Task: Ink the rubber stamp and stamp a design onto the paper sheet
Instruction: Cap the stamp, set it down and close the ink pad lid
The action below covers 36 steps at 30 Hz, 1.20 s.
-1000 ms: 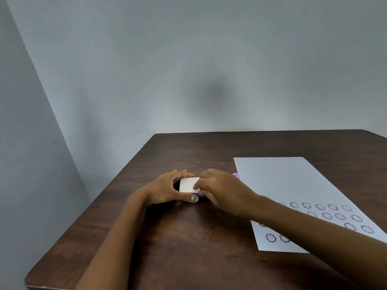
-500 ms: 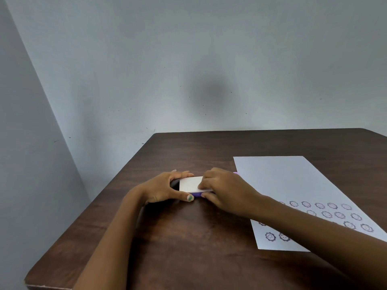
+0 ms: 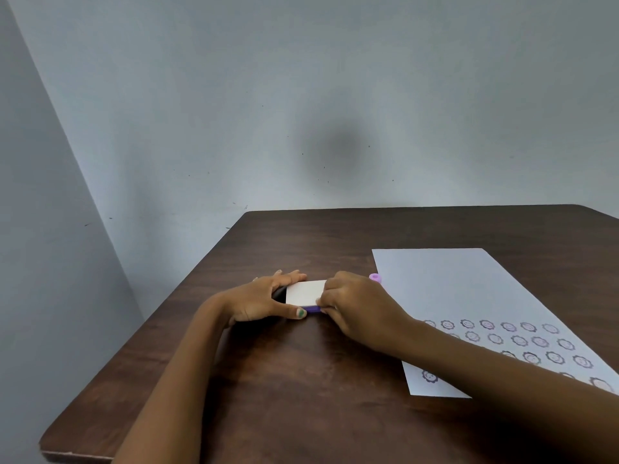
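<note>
Left hand (image 3: 264, 301) and right hand (image 3: 355, 304) both grip the white-lidded ink pad (image 3: 306, 293) on the table (image 3: 301, 380). Stamped paper sheet (image 3: 469, 296) lies right.

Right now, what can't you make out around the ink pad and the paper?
- Ink pad: head view shows a white lid and purple edge; both hands cover its ends, so open or shut is unclear.
- Pink object: mostly behind the right hand; could be the stamp.
- Paper sheet: near prints hidden by the right forearm; right corner cut off by the frame.
- Left hand: fingertips behind the pad.
</note>
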Each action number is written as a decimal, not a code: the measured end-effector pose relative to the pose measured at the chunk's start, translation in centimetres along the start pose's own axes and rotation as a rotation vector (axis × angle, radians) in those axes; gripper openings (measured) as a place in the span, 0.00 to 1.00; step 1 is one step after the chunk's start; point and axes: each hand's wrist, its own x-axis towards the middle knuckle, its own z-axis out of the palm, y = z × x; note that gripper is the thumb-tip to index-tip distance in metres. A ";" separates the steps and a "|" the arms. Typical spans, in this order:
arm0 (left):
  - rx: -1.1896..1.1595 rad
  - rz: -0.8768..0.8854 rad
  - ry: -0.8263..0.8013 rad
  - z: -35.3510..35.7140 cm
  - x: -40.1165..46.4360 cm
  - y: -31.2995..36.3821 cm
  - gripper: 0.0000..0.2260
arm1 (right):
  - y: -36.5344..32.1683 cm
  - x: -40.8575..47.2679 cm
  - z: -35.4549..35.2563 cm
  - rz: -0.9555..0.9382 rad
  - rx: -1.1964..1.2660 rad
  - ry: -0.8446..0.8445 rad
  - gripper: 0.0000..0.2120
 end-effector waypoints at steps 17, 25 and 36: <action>-0.029 0.011 0.171 1.0 -0.5 0.3 0.36 | 0.7 1.0 -1.9 -0.010 0.116 0.091 0.14; -0.044 0.023 0.183 1.3 -0.9 0.6 0.33 | 2.3 2.9 -3.0 0.048 -0.052 -0.267 0.33; 0.092 0.014 0.088 1.4 -0.8 0.7 0.30 | 1.6 2.5 -1.7 0.029 -0.180 -0.283 0.23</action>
